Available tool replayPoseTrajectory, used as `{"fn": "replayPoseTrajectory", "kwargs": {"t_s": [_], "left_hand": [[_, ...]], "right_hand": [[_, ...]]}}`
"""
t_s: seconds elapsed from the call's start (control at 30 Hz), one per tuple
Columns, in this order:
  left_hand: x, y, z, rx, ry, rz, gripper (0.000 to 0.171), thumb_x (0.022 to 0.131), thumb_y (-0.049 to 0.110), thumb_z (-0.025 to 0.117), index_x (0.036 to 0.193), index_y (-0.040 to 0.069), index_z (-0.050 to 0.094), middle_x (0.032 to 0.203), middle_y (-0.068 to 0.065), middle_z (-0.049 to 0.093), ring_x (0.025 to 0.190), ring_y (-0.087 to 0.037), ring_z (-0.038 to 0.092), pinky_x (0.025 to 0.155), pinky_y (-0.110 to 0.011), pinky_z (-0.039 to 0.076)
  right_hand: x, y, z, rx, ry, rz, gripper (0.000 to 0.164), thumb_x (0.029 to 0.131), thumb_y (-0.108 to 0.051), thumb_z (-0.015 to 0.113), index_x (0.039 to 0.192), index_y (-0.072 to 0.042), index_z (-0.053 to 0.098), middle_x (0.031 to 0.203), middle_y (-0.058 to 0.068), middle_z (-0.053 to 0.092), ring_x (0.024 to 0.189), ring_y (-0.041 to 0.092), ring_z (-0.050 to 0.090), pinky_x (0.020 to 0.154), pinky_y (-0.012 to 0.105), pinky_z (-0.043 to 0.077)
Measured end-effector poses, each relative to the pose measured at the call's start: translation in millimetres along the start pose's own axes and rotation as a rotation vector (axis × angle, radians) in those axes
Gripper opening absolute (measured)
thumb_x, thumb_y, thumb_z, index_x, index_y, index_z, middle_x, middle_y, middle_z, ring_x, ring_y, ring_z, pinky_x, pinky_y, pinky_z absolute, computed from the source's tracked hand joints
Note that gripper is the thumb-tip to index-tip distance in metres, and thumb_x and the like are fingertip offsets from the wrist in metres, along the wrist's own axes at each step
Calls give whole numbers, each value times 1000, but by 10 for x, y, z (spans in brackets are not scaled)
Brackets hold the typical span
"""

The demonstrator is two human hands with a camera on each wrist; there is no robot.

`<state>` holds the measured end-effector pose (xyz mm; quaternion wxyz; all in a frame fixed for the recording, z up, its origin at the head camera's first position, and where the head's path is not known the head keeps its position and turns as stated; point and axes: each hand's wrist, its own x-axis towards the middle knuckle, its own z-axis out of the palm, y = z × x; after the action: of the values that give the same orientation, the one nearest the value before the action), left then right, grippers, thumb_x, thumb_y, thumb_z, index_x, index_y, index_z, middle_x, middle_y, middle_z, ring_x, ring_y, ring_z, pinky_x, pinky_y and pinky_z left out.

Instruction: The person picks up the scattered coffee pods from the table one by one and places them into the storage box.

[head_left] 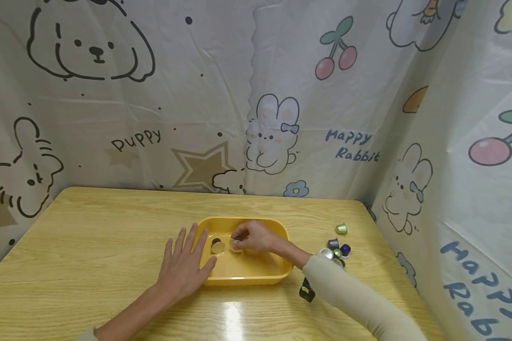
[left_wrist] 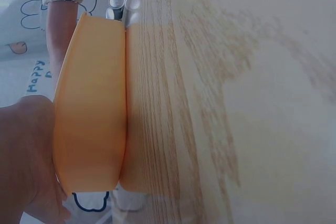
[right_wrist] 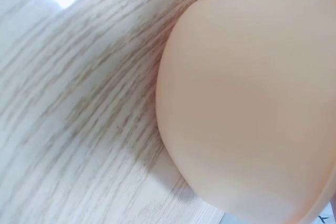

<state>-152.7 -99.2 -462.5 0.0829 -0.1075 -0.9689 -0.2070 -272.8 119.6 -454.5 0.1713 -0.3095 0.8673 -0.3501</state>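
A yellow tray (head_left: 244, 280) sits on the wooden table. My left hand (head_left: 183, 270) rests at its left edge with fingers spread and straight, the thumb over the rim. Inside the tray, my right hand (head_left: 258, 237) pinches a coffee capsule (head_left: 236, 246), its pale lid partly showing and its body mostly hidden by the fingers. Just left of it lies another coffee capsule (head_left: 218, 247), dark with a pale lid. The left wrist view shows the outer wall of the tray (left_wrist: 92, 103) beside the hand. A smooth tray wall (right_wrist: 236, 98) fills much of the right wrist view.
Several coffee capsules (head_left: 333, 244) in green, grey, blue and silver lie right of the tray, partly behind the right sleeve (head_left: 345, 293). One green capsule (head_left: 341, 229) stands apart, farther back. A black device (head_left: 307, 290) hangs at that sleeve. Printed cloth (head_left: 222, 94) borders the table behind and at right.
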Motion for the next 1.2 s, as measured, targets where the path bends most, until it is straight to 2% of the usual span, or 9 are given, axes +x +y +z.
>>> {"fn": "replayPoseTrajectory", "kwargs": {"t_s": [0.37,0.7,1.0,1.2], "left_hand": [[1,-3,10,0,-6,-5,70,100,44,55,155,6,35,161,-23,21,145,-48,17,109,-70,12],[0,-2,7,-4,-5,-5,70,100,43,55,155,6,35,161,-23,20,145,-48,17,109,-71,12],[-2,-6,6,0,1,-5,70,100,44,56,155,6,35,161,-23,22,145,-49,18,109,-71,13],[2,-6,14,-2,-3,0,71,99,44,56,155,6,35,161,-23,21,145,-49,17,109,-71,13]], "right_hand": [[21,37,33,-52,-7,18,19,86,-9,79,104,-6,74,96,-2,72,89,7,66,80,21,52],[12,26,30,-43,-12,14,21,86,-8,79,105,-4,73,98,-1,72,90,9,66,80,21,53],[-19,-2,-30,-45,8,-13,29,84,-5,80,111,0,71,107,6,71,100,19,66,84,23,52],[-140,-63,-163,-13,-2,-55,29,85,-5,77,112,2,69,111,14,69,106,29,65,90,28,52]]}}
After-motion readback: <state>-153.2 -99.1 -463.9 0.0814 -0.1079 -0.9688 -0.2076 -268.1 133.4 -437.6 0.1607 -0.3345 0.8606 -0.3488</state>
